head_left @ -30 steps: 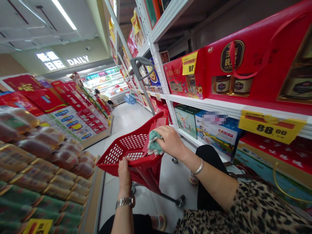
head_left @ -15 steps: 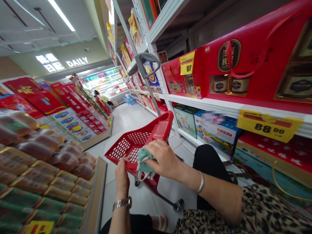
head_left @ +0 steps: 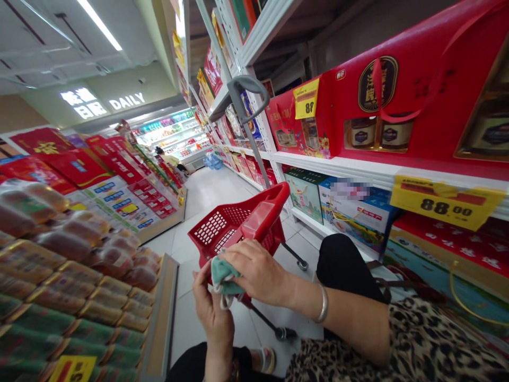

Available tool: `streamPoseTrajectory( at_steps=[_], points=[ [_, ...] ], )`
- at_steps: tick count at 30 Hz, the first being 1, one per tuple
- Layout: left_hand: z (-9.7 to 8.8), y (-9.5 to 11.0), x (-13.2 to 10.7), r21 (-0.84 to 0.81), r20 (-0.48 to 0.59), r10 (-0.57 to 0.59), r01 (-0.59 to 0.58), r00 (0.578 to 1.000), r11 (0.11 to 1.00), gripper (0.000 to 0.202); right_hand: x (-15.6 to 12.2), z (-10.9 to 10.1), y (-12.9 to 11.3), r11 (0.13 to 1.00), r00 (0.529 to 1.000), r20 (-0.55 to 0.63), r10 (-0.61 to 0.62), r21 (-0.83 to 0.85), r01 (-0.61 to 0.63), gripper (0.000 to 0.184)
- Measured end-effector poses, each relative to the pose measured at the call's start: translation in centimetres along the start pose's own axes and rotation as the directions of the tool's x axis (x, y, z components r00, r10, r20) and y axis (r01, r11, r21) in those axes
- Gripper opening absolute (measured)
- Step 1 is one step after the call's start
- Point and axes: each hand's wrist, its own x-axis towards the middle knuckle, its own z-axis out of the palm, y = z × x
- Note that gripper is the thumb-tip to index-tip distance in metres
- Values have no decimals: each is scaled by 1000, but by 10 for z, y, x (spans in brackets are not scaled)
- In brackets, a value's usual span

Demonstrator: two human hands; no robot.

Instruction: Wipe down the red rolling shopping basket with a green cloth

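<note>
A red plastic shopping basket cart with perforated sides and a grey pull handle stands tilted in front of me. My right hand, with a silver bangle on the wrist, is closed on a crumpled green cloth and presses it against the near rim. Pale edging dangles below the cloth. Beside it, my left hand has its fingers curled at the cart's near corner, thumb close to the cloth. The cloth and fingers hide most of that corner.
White shelving on the right holds red gift boxes and cartons by my knee. At left, a low display holds packaged goods. Between them runs a tiled aisle, with a person further down.
The cart has turned and shifted a little to the right. My left hand has moved right and rolled, its thumb nearer the cloth. My right hand and the cloth have shifted slightly left.
</note>
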Motion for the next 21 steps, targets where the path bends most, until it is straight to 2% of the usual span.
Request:
streamPoseTrajectory(
  at_steps=[3, 6, 10, 12, 16, 21],
  points=[
    [-1, 1, 4, 44, 28, 57, -58, 998, 997, 44, -3, -6, 7, 997, 999, -39, 4, -71, -7, 25],
    [1, 1, 6, 63, 43, 146, -149, 988, 987, 38, 1, -21, 19, 986, 993, -95, 71, -145, -85, 26],
    [6, -4, 6, 55, -11, 230, -229, 973, 972, 27, 20, -44, 32, 961, 975, -174, 138, -214, -174, 29],
    [8, -7, 6, 84, -37, 265, -261, 963, 962, 23, 29, -50, 35, 952, 981, -121, 154, -249, -180, 27],
    [8, -13, 8, 114, -59, 360, -352, 931, 929, 18, 41, -53, 40, 929, 972, 69, 223, -317, -191, 16],
    [7, -16, 12, 133, -20, 399, -393, 917, 910, 15, 43, -58, 51, 901, 953, 50, 298, -344, -264, 19]
  ],
)
